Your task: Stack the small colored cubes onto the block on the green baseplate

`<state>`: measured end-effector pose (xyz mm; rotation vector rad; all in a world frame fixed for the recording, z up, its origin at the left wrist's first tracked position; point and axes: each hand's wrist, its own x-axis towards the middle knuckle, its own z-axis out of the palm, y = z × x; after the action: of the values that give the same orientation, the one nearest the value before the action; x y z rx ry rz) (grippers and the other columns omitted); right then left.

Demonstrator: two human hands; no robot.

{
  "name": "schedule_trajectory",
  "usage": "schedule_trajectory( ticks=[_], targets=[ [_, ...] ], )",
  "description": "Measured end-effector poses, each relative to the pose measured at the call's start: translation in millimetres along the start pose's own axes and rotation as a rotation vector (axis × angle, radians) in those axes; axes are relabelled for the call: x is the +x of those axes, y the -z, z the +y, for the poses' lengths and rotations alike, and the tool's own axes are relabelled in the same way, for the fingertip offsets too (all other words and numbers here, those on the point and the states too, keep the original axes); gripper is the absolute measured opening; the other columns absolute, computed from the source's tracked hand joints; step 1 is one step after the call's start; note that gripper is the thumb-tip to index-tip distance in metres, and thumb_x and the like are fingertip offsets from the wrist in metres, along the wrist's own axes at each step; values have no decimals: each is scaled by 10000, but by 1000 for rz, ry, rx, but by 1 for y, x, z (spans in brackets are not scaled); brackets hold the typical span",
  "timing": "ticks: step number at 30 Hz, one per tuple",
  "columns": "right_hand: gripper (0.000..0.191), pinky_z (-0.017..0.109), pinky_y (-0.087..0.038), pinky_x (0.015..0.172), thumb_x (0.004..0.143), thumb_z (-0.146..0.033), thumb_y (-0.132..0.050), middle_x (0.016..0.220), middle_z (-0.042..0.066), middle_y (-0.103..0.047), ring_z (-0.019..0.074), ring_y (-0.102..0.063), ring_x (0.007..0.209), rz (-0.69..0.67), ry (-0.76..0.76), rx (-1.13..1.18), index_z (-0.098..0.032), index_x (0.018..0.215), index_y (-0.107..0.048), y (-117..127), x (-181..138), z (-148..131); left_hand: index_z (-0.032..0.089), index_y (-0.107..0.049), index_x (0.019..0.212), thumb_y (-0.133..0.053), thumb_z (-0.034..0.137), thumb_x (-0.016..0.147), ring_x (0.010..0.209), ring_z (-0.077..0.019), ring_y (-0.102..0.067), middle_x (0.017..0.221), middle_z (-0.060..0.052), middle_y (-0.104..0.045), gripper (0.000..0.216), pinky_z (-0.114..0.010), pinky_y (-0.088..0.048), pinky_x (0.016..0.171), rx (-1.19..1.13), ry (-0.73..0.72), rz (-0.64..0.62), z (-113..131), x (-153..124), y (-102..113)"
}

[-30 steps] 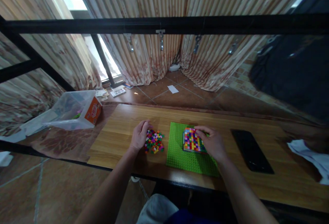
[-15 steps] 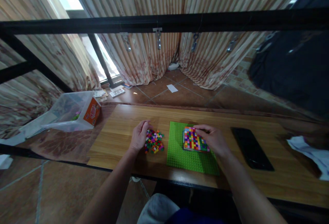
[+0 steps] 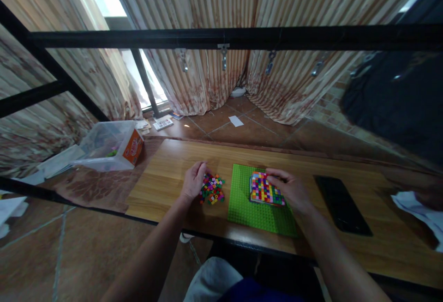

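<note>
A green studded baseplate (image 3: 238, 209) lies on the wooden table, and on it sits a raised block of small multicoloured toy bricks (image 3: 262, 189) in rows. My right hand (image 3: 289, 189) is over the block's right side, its thumb and fingers closed at the far edge; whatever they pinch is too small to make out. Left of the baseplate is a loose pile of tiny coloured bricks (image 3: 212, 190). My left hand (image 3: 194, 181) rests at the pile's left side with its fingers curled together, and their tips hide what is between them.
To the right of the baseplate lies a black flat phone-like slab (image 3: 342, 205), with crumpled white paper (image 3: 420, 212) beyond it. A clear plastic bin (image 3: 104, 163) with an orange label stands at left. A black metal bar (image 3: 194, 39) with hanging clips crosses ahead.
The view has shifted slightly, so everything sits a little further right. Both hands keep nearly the same places, the left at the pile and the right at the block.
</note>
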<state>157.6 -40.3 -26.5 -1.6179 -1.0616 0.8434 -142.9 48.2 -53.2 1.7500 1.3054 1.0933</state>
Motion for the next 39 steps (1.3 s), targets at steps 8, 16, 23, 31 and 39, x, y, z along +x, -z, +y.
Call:
schedule_trajectory(
  ticks=[8, 16, 23, 31, 39],
  targets=[
    [242, 352, -477, 860, 853, -397, -558, 1002, 49, -705, 197, -632, 941, 30, 383, -290, -237, 933, -721, -33, -49, -44, 174, -642, 1003, -365, 447, 949, 825, -167, -654, 808, -28, -713, 392, -283, -479, 846, -6, -2, -7, -1, -1, -2],
    [126, 331, -435, 808, 863, -197, -526, 863, 50, -657, 204, -595, 864, -241, 428, -638, -196, 871, -652, -116, -83, -25, 173, -632, 1041, -363, 429, 951, 821, -164, -657, 818, -31, -718, 381, -275, -485, 830, -7, -8, -9, -1, -1, -2],
    [77, 316, -409, 751, 857, -231, -535, 829, 46, -625, 202, -565, 809, -176, 432, -713, -209, 824, -601, -130, -76, -9, 179, -636, 1022, -375, 425, 944, 825, -163, -655, 817, -25, -716, 368, -273, -484, 829, -4, -2, -7, 0, -1, -2],
    [187, 318, -443, 784, 898, -189, -474, 860, 54, -647, 193, -588, 836, -208, 463, -590, -208, 872, -658, -124, -80, -14, 174, -640, 1015, -371, 427, 947, 823, -167, -653, 812, -26, -713, 375, -278, -481, 831, 3, -7, -1, 2, -1, -1],
    [210, 337, -491, 834, 896, -367, -541, 955, 36, -695, 181, -643, 897, -39, 369, -273, -240, 931, -705, -63, -85, -40, 175, -642, 1043, -362, 441, 948, 835, -178, -666, 833, -36, -728, 398, -292, -491, 833, -1, 10, -4, -2, 0, -2]
  ],
)
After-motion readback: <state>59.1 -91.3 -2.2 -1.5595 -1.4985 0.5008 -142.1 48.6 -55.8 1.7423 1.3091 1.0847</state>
